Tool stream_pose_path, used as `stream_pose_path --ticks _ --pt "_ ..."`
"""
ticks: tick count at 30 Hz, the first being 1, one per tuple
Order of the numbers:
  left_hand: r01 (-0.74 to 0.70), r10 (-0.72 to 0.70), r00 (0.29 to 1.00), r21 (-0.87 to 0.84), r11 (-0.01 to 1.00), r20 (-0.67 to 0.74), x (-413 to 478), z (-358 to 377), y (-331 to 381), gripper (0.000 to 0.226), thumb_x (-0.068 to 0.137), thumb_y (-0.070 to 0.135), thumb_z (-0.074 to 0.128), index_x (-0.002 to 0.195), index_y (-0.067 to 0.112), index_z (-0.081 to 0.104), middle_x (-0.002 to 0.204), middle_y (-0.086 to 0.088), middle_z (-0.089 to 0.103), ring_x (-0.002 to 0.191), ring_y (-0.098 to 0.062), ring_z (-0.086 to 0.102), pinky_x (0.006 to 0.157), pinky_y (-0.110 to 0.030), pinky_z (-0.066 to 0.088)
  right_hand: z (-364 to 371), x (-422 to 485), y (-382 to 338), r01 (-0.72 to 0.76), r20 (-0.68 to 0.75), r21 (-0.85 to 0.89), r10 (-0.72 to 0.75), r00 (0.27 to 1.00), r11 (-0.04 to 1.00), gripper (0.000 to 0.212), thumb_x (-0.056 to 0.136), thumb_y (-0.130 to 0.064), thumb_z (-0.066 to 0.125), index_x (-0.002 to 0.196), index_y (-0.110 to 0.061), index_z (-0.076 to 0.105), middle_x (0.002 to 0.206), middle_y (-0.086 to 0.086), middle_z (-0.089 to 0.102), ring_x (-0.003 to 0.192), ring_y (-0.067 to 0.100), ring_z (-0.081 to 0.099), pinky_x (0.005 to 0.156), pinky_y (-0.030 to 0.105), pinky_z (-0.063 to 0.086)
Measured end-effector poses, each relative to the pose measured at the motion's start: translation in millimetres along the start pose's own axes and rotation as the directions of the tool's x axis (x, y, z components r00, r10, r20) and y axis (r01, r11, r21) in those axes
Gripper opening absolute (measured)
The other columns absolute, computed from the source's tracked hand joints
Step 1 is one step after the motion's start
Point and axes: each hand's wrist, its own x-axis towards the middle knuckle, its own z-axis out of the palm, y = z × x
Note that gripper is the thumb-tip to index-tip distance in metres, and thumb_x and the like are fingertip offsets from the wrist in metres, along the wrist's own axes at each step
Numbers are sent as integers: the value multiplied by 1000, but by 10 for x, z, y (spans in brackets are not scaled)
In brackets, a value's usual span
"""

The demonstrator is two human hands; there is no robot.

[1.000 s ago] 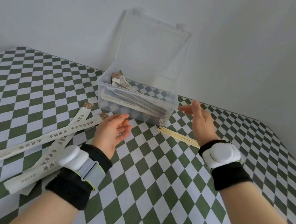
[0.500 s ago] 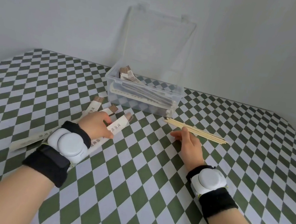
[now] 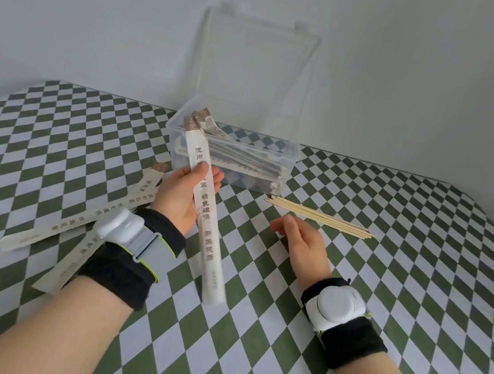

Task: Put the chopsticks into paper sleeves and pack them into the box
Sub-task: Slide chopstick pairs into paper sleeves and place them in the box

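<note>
My left hand (image 3: pixel 181 196) grips a long white paper sleeve (image 3: pixel 208 229) printed with dark characters, lifted off the table and pointing from the box toward me. My right hand (image 3: pixel 302 247) rests on the table with fingers loosely curled and holds nothing. Just beyond it lie a few bare wooden chopsticks (image 3: pixel 321 218) in a bundle. The clear plastic box (image 3: pixel 280 172) stands at the back with its lid up against the wall, and several sleeved chopsticks lie inside it.
More paper sleeves (image 3: pixel 72 220) lie crossed on the green-and-white checked tablecloth (image 3: pixel 418 278) to my left, partly under my left wrist. A plain wall stands close behind the box. The table's edge runs along the right.
My left hand has picked one paper sleeve up from the pile and raised it in front of the box. My right hand has stayed near the chopsticks, drawn slightly back.
</note>
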Motion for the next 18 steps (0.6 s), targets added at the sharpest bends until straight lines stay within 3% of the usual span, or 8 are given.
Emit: stream_pose_path --ticks 3,6,10,12,16,18 --pt "-50 38 995 -127 991 -93 64 15 -181 10 97 14 47 102 8 53 98 -7 62 93 -15 64 95 -30 47 -34 -12 -36 17 92 -30 -14 996 999 29 97 -31 39 90 -23 66 92 -7 65 88 6 57 77 16 40" --pt "-107 81 985 -175 979 -150 100 -1 -285 10 99 16 46 98 9 53 93 -5 60 89 -13 63 90 -27 48 -32 -18 -63 40 174 -77 -26 984 996 27 94 -33 45 88 -20 68 76 -8 62 66 1 53 64 14 39" --pt "-92 46 982 -250 964 -185 161 -49 -363 14 99 20 46 92 10 53 88 -3 59 85 -10 62 92 -28 48 -27 -18 -14 79 270 -167 -31 962 983 28 81 -57 55 79 -32 67 73 -5 62 69 11 54 70 34 47" --pt "-78 18 981 -312 947 -191 205 -78 -385 13 99 22 45 95 11 52 91 -4 59 87 -12 62 91 -31 49 -15 -27 12 136 315 -214 -64 947 967 28 72 -63 59 77 -37 66 77 -6 63 71 11 54 70 33 46" --pt "-100 38 983 -351 931 -181 206 -38 -411 24 100 24 42 118 8 45 96 -5 57 89 -13 62 89 -31 50 -16 -41 6 176 327 -231 -95 940 957 11 75 -46 69 75 -38 62 77 -10 62 73 9 57 66 27 48" --pt "-93 40 988 -367 925 -149 204 -25 -393 27 100 26 43 120 8 47 93 -6 57 88 -15 62 79 -28 51 4 -33 -5 132 283 -193 -73 956 972 7 78 -36 69 81 -33 63 75 -11 61 66 3 54 60 18 44"
